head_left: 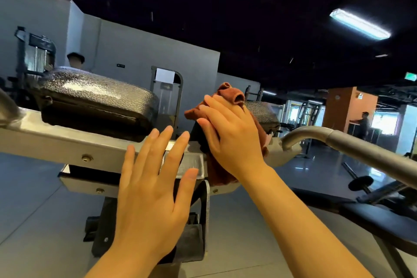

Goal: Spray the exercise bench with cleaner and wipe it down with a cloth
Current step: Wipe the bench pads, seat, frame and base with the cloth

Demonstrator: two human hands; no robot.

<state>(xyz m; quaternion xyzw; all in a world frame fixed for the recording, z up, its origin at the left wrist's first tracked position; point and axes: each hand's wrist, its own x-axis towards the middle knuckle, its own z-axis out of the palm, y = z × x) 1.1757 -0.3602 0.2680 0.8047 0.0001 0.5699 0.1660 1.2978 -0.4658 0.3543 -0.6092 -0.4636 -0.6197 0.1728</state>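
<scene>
Left hand [150, 189] splayed flat; right hand [234, 135] flat on crumpled rust-brown cloth [230, 95]

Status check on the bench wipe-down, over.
Right hand presses brown cloth against machine frame. Left hand open, fingers spread, empty. Wet-looking pad at left. Nothing blocking.

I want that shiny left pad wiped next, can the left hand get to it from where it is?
Probably yes: the left hand is open, holds nothing, and nothing stands between it and the black pad. But the cloth is under the right hand.
</scene>
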